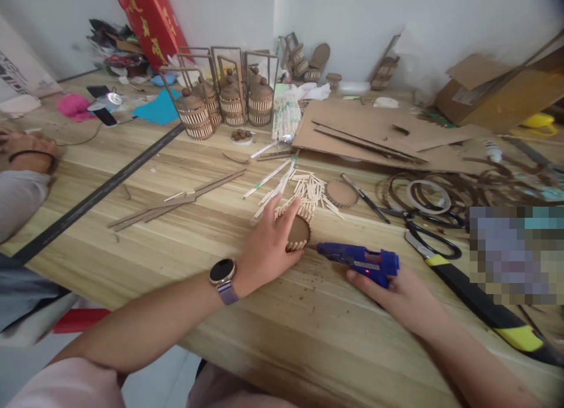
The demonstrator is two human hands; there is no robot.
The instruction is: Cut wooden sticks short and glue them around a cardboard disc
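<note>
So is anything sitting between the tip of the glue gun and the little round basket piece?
Nothing visible. The glue gun in the right hand points its tip across bare table at the basket piece under the left hand.

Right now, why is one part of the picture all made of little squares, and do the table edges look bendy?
In the head view, a pixelated block hides something at right; the wide lens bends the table edges; the glue gun and both hands look sharp; the light is soft.
</note>
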